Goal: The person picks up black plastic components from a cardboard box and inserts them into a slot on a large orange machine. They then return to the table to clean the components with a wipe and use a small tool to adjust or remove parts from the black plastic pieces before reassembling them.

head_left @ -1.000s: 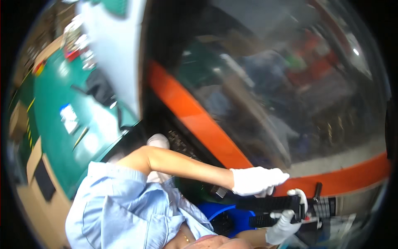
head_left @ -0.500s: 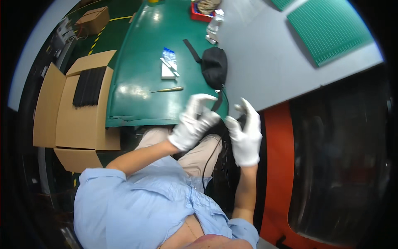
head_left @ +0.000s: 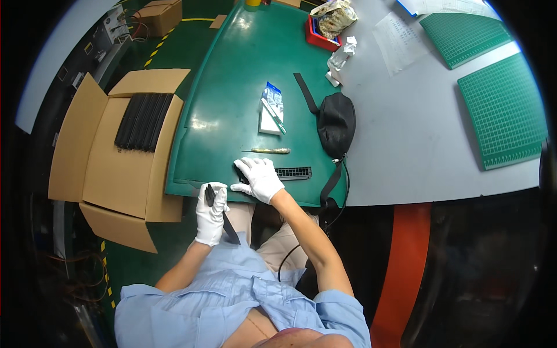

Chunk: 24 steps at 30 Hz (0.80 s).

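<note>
My left hand, in a white glove, is closed around a long flat black piece just off the near edge of the green mat. That piece slants down over my lap, and its upper end pokes out between my fingers. My right hand, gloved too, reaches across to the mat's near part. Its thumb and fingers straddle the left end of a black slotted plastic strip lying on the mat, and the palm covers part of it. Just beyond lies a thin pointed tool with a brass-coloured handle.
An open cardboard box with several black strips stands at left. On the green mat lie a white-and-blue packet, a pen-like tool and a black pouch. A red bin and green cutting mats are farther off.
Both gloved hands have moved left, and the view has shifted. A black flat piece now shows in my left hand. The slotted strip now lies on the mat under my right hand.
</note>
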Each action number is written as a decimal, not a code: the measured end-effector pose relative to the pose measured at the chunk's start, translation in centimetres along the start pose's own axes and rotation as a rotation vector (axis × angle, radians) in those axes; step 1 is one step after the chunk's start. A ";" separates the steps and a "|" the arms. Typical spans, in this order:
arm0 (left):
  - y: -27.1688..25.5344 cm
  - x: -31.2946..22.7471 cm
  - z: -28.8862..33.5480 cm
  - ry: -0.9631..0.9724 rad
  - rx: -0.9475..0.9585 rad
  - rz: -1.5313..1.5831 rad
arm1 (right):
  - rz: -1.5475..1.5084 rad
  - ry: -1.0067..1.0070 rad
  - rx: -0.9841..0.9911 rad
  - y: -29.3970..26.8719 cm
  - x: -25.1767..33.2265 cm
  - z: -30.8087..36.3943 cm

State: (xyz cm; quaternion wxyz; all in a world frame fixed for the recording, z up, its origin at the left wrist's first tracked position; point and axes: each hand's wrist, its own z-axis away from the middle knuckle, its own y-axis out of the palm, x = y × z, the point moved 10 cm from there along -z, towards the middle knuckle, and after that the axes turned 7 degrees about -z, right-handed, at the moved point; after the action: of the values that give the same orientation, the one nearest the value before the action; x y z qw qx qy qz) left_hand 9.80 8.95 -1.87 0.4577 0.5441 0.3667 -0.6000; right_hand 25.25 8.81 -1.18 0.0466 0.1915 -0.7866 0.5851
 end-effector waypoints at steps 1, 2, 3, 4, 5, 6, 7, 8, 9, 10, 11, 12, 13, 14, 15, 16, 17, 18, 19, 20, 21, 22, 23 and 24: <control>0.1 0.3 -0.3 -0.016 0.004 0.000 | -0.089 0.021 0.002 -1.1 -0.8 -0.9; 0.1 0.6 -0.6 -0.031 0.007 0.000 | -0.178 0.042 0.004 -2.3 -1.9 -2.0; 0.4 0.7 -0.8 -0.048 0.016 0.006 | -0.110 0.130 -0.106 -4.1 -3.6 -2.6; 1.0 0.9 -1.1 -0.050 0.039 0.012 | 0.055 0.399 -0.070 -4.2 -7.3 -2.6; 1.5 1.1 -1.2 -0.053 0.060 0.018 | 0.166 0.511 -0.186 -5.1 -10.5 -2.3; 2.0 1.3 -1.4 -0.054 0.078 0.019 | 0.170 0.618 -0.307 -5.8 -13.0 -1.6; 2.5 0.9 -1.5 -0.036 0.104 0.029 | 0.121 0.782 -0.205 -5.3 -15.6 -1.6; 2.9 1.1 -1.5 -0.069 0.115 0.030 | 0.105 0.878 -0.109 -4.4 -17.4 -1.4; 3.4 1.1 -1.5 -0.087 0.140 0.029 | 0.067 0.925 -0.034 -3.3 -19.2 -1.2; 3.8 1.3 -1.5 -0.105 0.158 0.028 | 0.026 0.967 0.045 -1.9 -20.6 -0.9; 4.0 1.8 -1.5 -0.120 0.169 0.057 | -0.016 0.972 0.060 -0.9 -21.5 -0.7; 4.0 2.4 -1.5 -0.136 0.174 0.085 | -0.062 0.973 0.078 0.0 -21.7 -0.8; 4.1 2.9 -1.5 -0.153 0.180 0.112 | -0.108 0.976 0.096 0.8 -21.9 -0.7; 4.3 3.2 -1.6 -0.167 0.187 0.107 | -0.129 0.985 0.075 1.0 -22.2 -0.3; 4.4 3.3 -1.7 -0.180 0.191 0.099 | -0.152 0.992 0.054 0.5 -21.7 -0.3; 4.6 3.4 -1.7 -0.193 0.196 0.092 | -0.174 0.999 0.032 0.2 -21.4 -0.1; 4.7 3.5 -1.8 -0.191 0.198 0.085 | -0.180 0.994 -0.058 -0.3 -21.3 0.5; 4.6 3.5 -1.9 -0.188 0.194 0.078 | -0.188 0.981 -0.146 -1.0 -21.0 0.9; 4.6 3.5 -1.9 -0.185 0.189 0.071 | -0.196 0.968 -0.234 -1.7 -20.8 1.4; 4.7 3.5 -2.1 -0.191 0.196 0.071 | -0.161 1.026 -0.258 -2.3 -21.0 2.3; 4.8 3.3 -2.1 -0.200 0.207 0.073 | -0.142 1.094 -0.211 -2.4 -21.8 3.4; 4.9 2.9 -2.0 -0.207 0.216 0.069 | -0.129 1.161 -0.165 -2.4 -22.9 4.3; 5.1 2.7 -1.9 -0.214 0.222 0.070 | -0.085 1.191 -0.083 -2.1 -23.9 5.0; 5.3 2.6 -2.0 -0.220 0.229 0.080 | -0.049 1.186 -0.050 -2.4 -24.2 5.0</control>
State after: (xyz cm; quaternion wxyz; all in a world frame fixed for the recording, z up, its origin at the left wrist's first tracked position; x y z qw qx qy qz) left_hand 15.49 8.76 -4.46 0.4534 0.5379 0.2216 -0.6753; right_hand 49.16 9.48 -7.76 0.4961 -0.1512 -0.6353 0.5721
